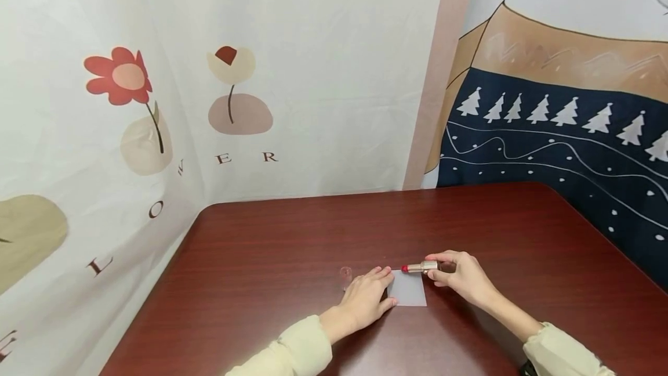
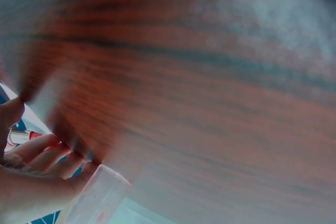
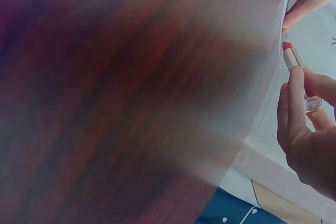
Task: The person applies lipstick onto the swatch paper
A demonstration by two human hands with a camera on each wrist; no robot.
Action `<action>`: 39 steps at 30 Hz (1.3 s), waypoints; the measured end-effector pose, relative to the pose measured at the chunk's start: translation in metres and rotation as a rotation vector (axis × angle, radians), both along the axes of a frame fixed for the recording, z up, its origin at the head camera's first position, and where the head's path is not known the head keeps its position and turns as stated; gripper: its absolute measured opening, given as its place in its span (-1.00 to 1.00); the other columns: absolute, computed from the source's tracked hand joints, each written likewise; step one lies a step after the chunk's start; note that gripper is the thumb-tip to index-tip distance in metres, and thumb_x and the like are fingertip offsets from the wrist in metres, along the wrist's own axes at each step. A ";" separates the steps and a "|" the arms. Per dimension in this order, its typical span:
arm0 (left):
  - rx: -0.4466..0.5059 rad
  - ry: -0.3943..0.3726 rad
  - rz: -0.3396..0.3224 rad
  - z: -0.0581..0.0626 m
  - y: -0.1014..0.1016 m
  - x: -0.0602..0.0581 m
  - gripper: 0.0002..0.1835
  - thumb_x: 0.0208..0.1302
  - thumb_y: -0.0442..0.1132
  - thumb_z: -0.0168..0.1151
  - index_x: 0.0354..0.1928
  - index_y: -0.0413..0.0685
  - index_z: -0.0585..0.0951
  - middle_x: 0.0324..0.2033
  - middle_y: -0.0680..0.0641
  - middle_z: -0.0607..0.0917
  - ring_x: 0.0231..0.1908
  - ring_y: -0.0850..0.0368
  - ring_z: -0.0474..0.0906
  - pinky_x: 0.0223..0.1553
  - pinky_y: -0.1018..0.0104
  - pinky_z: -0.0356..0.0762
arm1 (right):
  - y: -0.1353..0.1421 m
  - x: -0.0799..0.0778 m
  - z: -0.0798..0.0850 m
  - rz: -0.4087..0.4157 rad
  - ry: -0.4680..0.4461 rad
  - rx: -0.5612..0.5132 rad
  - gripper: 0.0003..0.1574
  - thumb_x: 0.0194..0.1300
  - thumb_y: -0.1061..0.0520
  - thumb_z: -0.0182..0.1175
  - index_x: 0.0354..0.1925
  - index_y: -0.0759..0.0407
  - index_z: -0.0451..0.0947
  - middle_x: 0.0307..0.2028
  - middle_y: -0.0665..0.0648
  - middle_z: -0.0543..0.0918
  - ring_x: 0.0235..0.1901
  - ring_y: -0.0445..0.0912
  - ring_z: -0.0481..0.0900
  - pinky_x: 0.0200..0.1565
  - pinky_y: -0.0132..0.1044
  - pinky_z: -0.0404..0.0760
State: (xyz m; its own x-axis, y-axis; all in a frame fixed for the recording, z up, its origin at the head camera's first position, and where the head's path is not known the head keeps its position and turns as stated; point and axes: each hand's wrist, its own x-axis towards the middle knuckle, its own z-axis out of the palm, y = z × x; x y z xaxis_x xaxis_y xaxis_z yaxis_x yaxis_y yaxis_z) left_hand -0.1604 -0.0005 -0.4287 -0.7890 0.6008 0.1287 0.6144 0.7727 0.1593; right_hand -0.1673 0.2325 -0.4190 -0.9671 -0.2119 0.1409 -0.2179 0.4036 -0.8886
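Observation:
My right hand (image 1: 464, 277) pinches a lipstick (image 1: 420, 267) with a gold and clear case, its red tip pointing left over the top edge of a small white sheet of paper (image 1: 408, 290). In the right wrist view the lipstick (image 3: 290, 56) sits between thumb and fingers, with its round base showing. My left hand (image 1: 362, 300) lies on the left edge of the paper with its fingers extended. Just left of that hand stands a clear plastic cap (image 1: 346, 274), seen closer as a transparent cap (image 2: 100, 198) in the left wrist view.
Beneath everything is a dark red-brown wooden table (image 1: 292, 237) with rounded corners. A white printed curtain (image 1: 323, 74) hangs behind and to the left. At the right hangs a navy cloth (image 1: 532, 144) with white trees.

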 end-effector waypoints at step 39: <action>-0.023 -0.008 0.014 0.001 0.002 0.002 -0.47 0.25 0.03 0.18 0.18 -0.11 0.50 0.21 -0.04 0.45 0.21 0.05 0.33 0.05 0.08 0.39 | -0.006 0.000 -0.004 0.026 0.190 0.190 -0.69 0.05 0.43 0.28 -0.16 0.43 0.60 -0.39 0.09 0.52 -0.60 -0.21 0.51 -0.60 -0.42 0.55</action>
State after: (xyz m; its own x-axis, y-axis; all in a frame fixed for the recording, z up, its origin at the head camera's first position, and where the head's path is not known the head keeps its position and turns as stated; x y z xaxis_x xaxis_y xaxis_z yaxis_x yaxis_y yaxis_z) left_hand -0.1588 0.0019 -0.4282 -0.7980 0.5927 0.1086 0.6026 0.7846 0.1458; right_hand -0.1671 0.2263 -0.4231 -0.9209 -0.2768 0.2745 -0.3862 0.5514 -0.7395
